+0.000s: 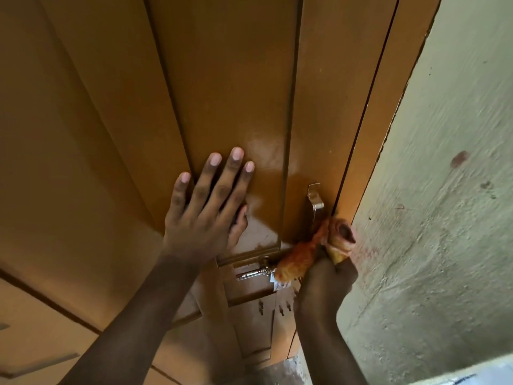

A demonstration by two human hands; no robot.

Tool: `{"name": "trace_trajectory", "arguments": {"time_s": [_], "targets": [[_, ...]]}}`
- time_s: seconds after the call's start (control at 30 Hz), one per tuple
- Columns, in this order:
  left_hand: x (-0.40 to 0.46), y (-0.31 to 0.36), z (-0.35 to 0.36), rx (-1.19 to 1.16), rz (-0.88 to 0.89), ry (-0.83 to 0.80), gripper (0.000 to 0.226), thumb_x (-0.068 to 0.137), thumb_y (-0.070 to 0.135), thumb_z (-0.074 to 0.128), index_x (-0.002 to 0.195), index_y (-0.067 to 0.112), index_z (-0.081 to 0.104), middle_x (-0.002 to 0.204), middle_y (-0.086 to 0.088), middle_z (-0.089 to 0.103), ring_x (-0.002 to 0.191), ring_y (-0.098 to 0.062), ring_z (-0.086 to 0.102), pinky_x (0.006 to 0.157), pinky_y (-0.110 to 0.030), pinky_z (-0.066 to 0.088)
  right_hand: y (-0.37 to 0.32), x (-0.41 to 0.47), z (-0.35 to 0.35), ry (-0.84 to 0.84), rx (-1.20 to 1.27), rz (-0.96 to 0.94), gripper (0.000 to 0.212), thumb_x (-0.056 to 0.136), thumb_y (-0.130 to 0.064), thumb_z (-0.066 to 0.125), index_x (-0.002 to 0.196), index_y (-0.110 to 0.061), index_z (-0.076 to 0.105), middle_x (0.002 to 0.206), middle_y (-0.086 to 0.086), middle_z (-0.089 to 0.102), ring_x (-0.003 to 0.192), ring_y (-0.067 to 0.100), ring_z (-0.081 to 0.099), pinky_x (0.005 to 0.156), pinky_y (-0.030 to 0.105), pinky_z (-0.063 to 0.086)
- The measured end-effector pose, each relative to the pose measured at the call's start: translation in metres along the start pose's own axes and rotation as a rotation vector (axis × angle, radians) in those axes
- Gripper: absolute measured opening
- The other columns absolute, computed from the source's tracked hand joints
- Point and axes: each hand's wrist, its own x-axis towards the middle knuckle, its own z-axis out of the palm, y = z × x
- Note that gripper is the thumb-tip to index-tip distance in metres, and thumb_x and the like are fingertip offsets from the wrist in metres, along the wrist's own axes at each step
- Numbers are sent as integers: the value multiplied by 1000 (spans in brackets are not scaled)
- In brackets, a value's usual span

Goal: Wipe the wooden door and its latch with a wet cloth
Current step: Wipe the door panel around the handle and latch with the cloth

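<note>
The brown wooden door [227, 79] fills most of the view, with a wet shine on the panel above the latch. My left hand [206, 207] lies flat on the panel, fingers spread. My right hand [324, 284] grips a bunched orange cloth [299, 259] and presses it against the right end of the metal sliding latch [254, 272]. The cloth hides that end of the bolt. A metal door handle [315, 204] stands just above the cloth, near the door's edge.
The brown door frame [369, 140] runs along the door's right edge. A rough pale-green wall [444, 190] with a few dark marks stands to the right. Floor shows at the bottom [277, 370].
</note>
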Motion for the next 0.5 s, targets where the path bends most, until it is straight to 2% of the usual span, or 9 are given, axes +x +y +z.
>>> {"name": "trace_trajectory", "arguments": {"time_s": [0.07, 0.1, 0.13, 0.17, 0.23, 0.3, 0.37, 0.43, 0.5], "targets": [[1, 0, 0, -10, -6, 1, 72, 102, 49, 51, 165, 17, 36, 170, -8, 29, 154, -29, 30, 124, -49, 12, -11, -7, 3, -70, 19, -155, 41, 96, 2, 55, 89, -33, 74, 82, -17, 71, 80, -11, 67, 79, 16, 53], [1, 0, 0, -16, -6, 3, 72, 102, 49, 51, 165, 17, 36, 170, -8, 29, 154, -29, 31, 124, -49, 13, -13, -11, 3, -90, 30, -215, 28, 94, -1, 54, 100, -19, 75, 89, -10, 74, 82, -17, 65, 76, 6, 50], [1, 0, 1, -12, -5, 5, 72, 102, 49, 51, 165, 17, 36, 170, -8, 29, 154, -29, 31, 124, -49, 13, -9, -11, 2, -87, -19, -262, 28, 92, -5, 53, 111, -7, 74, 98, 0, 76, 86, -16, 67, 78, 4, 51], [1, 0, 1, -3, -7, 6, 72, 102, 49, 51, 165, 17, 36, 170, -8, 29, 154, -29, 31, 124, -50, 13, -5, -11, -1, -76, -54, -257, 32, 93, -8, 53, 117, -4, 73, 104, 6, 77, 91, -8, 70, 85, 14, 57], [0, 0, 0, -10, -10, 1, 73, 102, 49, 51, 165, 17, 35, 170, -8, 30, 154, -30, 30, 124, -50, 13, 0, -7, -8, -49, -143, -179, 27, 99, -5, 54, 106, -21, 75, 96, 2, 77, 89, 12, 72, 94, 43, 60], [0, 0, 1, -2, -1, 0, 73, 102, 49, 50, 165, 17, 35, 170, -8, 30, 155, -30, 29, 124, -50, 13, -9, -1, -5, -61, -157, -190, 36, 101, 1, 53, 96, -28, 73, 88, -4, 73, 84, 13, 68, 89, 42, 56], [1, 0, 1, -6, -10, -1, 73, 102, 49, 50, 165, 16, 35, 170, -8, 30, 155, -30, 29, 124, -50, 13, -23, 0, 4, -80, -123, -310, 26, 100, -1, 55, 109, -16, 75, 93, 0, 75, 87, 15, 69, 82, 33, 55], [0, -1, 1, -21, -3, -4, 73, 102, 49, 50, 165, 16, 35, 170, -8, 29, 156, -29, 27, 124, -50, 12, -30, -2, 8, -98, -125, -454, 31, 97, -11, 55, 122, -5, 72, 107, 7, 77, 98, 16, 72, 87, 26, 60], [0, 0, 1, -15, 2, -17, 73, 101, 49, 51, 165, 17, 35, 171, -8, 28, 157, -29, 25, 125, -50, 12, -18, 0, 3, -90, -149, -477, 41, 90, -16, 53, 124, 0, 70, 113, 12, 76, 102, 20, 72, 95, 32, 58]]}}
